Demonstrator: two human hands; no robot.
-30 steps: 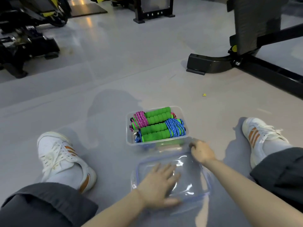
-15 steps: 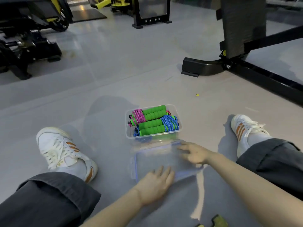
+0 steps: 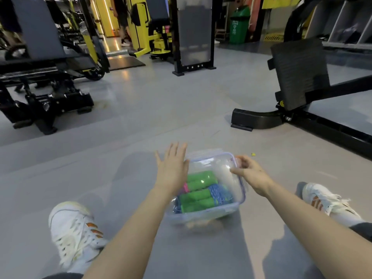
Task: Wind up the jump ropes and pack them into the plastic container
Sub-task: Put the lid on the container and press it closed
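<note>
Lid over plastic container, jump ropes wound inside.
Right hand pinches lid's far-right corner, likely aligning it; left hand flat, fingers straight, at left edge, probably steadying.

Motion blur smears the box's near wall and bottom edge, so its contact with the floor is unclear. The clear lid is blurred and glary; whether it sits flat on the box cannot be told. The left grip covers the lid's far left corner, and its wrist hides most of the pink rope. The right grip's fingertips are smeared where they curl over the lid's far right corner. The ropes show only through plastic; their number is uncertain. Both forearms are cut off by the bottom edge. A yellow speck on the floor is too small to identify.
</note>
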